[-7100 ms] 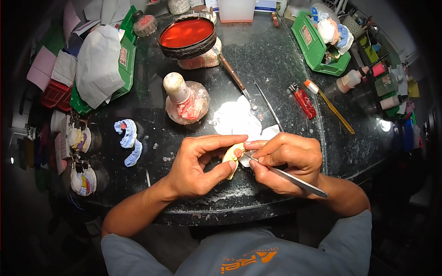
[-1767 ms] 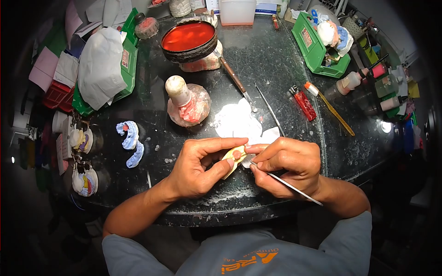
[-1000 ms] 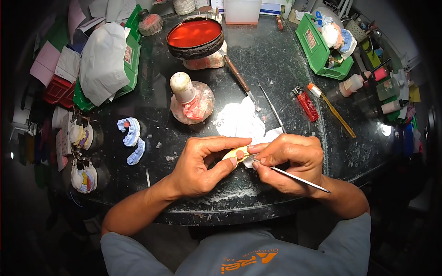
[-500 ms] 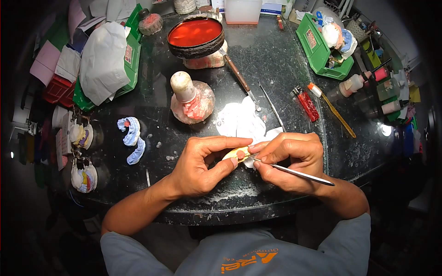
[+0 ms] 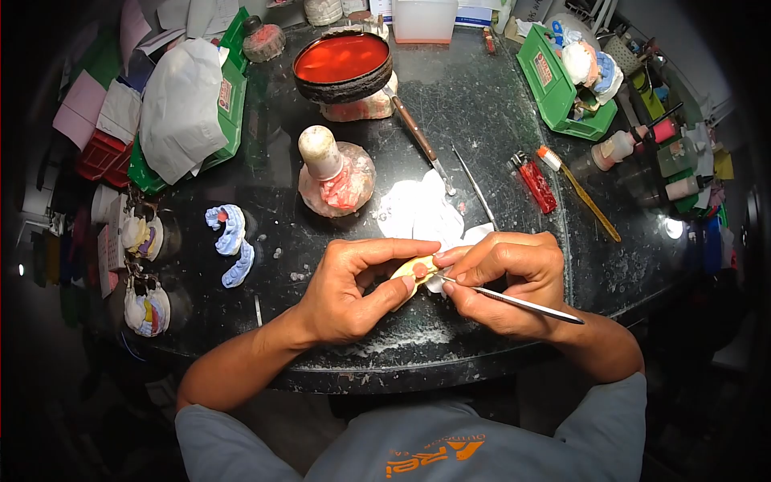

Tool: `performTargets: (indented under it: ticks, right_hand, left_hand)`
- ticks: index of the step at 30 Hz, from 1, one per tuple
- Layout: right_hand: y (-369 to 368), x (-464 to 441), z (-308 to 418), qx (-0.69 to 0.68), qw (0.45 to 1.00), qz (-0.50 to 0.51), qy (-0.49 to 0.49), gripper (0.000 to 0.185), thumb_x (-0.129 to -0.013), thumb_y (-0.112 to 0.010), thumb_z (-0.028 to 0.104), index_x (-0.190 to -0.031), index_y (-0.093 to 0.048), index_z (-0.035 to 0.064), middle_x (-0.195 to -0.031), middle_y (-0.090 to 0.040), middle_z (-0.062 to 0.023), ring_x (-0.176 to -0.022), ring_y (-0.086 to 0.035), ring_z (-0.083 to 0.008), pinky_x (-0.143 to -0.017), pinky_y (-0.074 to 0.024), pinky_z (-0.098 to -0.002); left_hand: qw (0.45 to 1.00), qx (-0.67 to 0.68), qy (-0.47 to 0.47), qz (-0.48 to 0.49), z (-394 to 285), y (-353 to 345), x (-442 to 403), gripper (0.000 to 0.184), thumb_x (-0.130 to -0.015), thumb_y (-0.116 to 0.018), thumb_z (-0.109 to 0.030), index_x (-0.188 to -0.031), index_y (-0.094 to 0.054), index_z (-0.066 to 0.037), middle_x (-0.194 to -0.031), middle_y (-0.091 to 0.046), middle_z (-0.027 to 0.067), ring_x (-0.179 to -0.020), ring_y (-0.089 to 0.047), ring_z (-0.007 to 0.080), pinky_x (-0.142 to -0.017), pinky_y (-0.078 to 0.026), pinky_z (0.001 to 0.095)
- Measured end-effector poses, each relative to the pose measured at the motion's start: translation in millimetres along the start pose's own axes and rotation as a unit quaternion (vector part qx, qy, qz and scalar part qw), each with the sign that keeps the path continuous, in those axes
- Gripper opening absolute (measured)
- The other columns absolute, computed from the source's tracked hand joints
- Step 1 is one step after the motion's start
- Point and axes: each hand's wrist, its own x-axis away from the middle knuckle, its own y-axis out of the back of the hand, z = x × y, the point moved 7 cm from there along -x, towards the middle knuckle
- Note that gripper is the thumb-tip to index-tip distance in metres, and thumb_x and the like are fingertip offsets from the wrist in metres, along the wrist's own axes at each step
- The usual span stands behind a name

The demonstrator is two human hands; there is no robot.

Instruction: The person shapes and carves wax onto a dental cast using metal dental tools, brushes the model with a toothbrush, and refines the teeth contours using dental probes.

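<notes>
Between thumb and fingers, my left hand (image 5: 349, 293) grips a small yellow dental cast (image 5: 414, 266) that carries a round pink patch, probably wax. My fingers cover part of the cast. My right hand (image 5: 514, 281) pinches a slim metal dental carver (image 5: 526, 304); its tip meets the cast's right side, and these fingers also rest close against the cast. White crumpled tissue (image 5: 418, 213) lies just beyond both hands. Blue dental models (image 5: 229, 233) stand to the left of my left hand.
A pan of red liquid (image 5: 341, 58) sits at the back, with a spirit burner (image 5: 336, 177) nearer me. A wooden-handled knife (image 5: 418, 132), a thin metal tool (image 5: 475, 189), a red lighter (image 5: 536, 185) and a brush (image 5: 582, 193) lie on the table. Green bins (image 5: 562, 88) flank the sides.
The yellow cast has turned slightly in my left fingers, so more of its lower left edge shows. Both hands and the carver stay in almost the same place.
</notes>
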Motion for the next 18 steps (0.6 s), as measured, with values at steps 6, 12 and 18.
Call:
performTargets:
  ticks: [6,12,18]
  right_hand:
    - [0.5,-0.4,0.9,0.001,1.000,-0.001,0.004,0.016,-0.081,-0.083,-0.009,-0.080,-0.070,-0.0003,-0.085,-0.078,-0.0166,-0.095,-0.081,-0.0320,-0.086,-0.0670,-0.0401]
    - [0.6,0.1,-1.0,-0.008,1.000,-0.027,-0.002,0.012,-0.080,-0.083,-0.005,-0.077,-0.072,-0.0003,-0.082,-0.079,-0.0135,-0.091,-0.082,-0.0280,-0.083,-0.0658,-0.0382]
    - [-0.2,-0.4,0.3,-0.018,0.999,-0.027,0.004,0.013,-0.081,-0.082,-0.006,-0.076,-0.071,-0.0008,-0.081,-0.079,-0.0133,-0.088,-0.081,-0.0264,-0.088,-0.0662,-0.0420]
  left_hand:
    - [1.000,0.018,-0.006,-0.003,0.1,-1.2,0.2,0.043,-0.099,-0.063,0.003,-0.141,-0.064,0.009,-0.109,-0.075,0.0099,-0.083,-0.063,0.0068,-0.071,-0.050,0.0223]
    - [1.000,0.025,-0.005,-0.004,-0.6,-2.5,0.2,0.044,-0.098,-0.063,0.004,-0.142,-0.063,0.010,-0.117,-0.074,0.0127,-0.093,-0.065,0.0087,-0.078,-0.053,0.0233]
    - [0.999,0.031,0.007,0.013,2.9,-1.9,0.8,0.045,-0.099,-0.064,0.005,-0.143,-0.061,0.011,-0.125,-0.073,0.0163,-0.106,-0.068,0.0125,-0.086,-0.055,0.0252]
